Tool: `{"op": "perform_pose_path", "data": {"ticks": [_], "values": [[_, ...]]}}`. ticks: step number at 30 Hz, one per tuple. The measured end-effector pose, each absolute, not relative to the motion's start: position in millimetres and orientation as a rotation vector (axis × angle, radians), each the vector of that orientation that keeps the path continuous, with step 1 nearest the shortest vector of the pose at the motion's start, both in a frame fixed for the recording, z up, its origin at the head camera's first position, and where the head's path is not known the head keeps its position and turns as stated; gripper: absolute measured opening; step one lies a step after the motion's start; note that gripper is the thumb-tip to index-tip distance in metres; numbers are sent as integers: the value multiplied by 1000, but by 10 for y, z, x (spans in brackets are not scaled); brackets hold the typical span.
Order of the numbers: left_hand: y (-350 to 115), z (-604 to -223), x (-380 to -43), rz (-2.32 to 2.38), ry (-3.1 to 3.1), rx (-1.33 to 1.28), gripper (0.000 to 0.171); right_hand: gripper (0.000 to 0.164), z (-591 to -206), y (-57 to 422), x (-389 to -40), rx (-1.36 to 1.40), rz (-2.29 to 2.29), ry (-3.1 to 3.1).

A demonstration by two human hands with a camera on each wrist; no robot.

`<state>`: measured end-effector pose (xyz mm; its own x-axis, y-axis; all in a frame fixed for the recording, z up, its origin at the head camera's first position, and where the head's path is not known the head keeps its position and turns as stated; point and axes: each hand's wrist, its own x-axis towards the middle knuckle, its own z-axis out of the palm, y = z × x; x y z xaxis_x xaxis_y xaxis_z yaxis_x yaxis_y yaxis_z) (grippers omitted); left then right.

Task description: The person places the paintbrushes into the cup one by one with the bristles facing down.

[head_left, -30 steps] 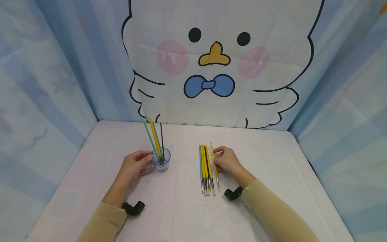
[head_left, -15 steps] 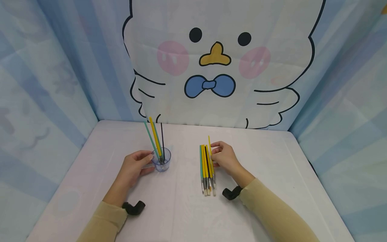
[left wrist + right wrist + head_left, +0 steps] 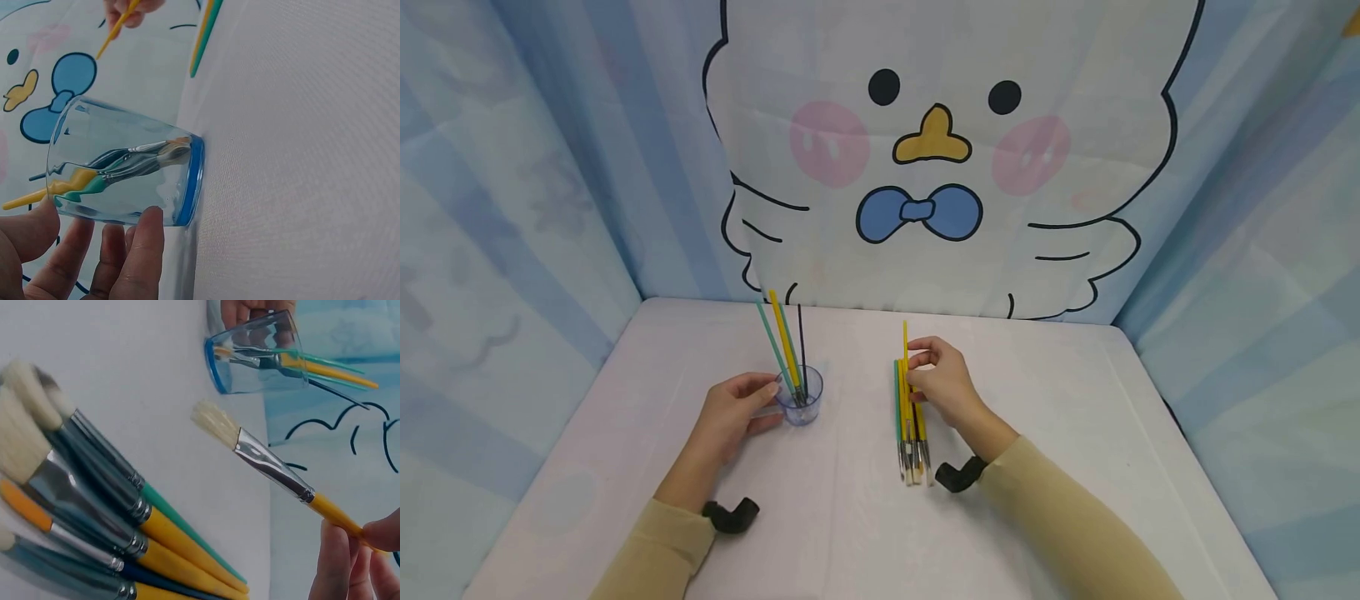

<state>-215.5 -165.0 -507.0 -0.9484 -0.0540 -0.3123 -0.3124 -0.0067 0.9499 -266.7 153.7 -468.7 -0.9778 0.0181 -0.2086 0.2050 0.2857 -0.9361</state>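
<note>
Paintbrush (image 3: 275,467) pinched by right fingers (image 3: 334,559) | brush row (image 3: 94,509) on table (image 3: 850,517) below | left fingers (image 3: 144,250) grip cup (image 3: 137,192) holding 4 brushes (image 3: 786,342)

Left of centre in the frame, the left hand (image 3: 732,408) curves; just right of centre, the right hand (image 3: 947,379) pinches.

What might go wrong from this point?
The yellow paintbrush in the right hand, bristles down, might snag on the brushes leaning in the clear cup. If the left hand slackens, that cup, top-heavy with long brushes, might tip. A low swing could also scatter the row of paintbrushes lying nearby.
</note>
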Motion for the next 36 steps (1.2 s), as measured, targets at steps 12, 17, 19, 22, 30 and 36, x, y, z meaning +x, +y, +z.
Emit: {"op": "perform_pose_path", "data": {"ticks": [12, 17, 19, 22, 30, 36], "values": [[-1658, -5063, -2145, 2076, 2075, -380, 40, 46, -4544, 1251, -2612, 73, -1998, 2286], [-1660, -5061, -2140, 2070, 2081, -382, 40, 49, -4516, 1143, -2631, 7, -2085, 2217], [-1661, -5061, -2142, 2070, 2080, -381, 40, 50, -4504, 1098, -2635, -18, -2111, 2193], [-1664, -5060, -2146, 2078, 2072, -374, 40, 49, -4479, 1026, -2636, -40, -2130, 2182], [-1665, -5063, -2155, 2083, 2064, -365, 39, 47, -4442, 869, -2647, -79, -2203, 2148], [-1661, -5064, -2154, 2077, 2067, -367, 40, 50, -4424, 777, -2650, -112, -2281, 2097]]}}
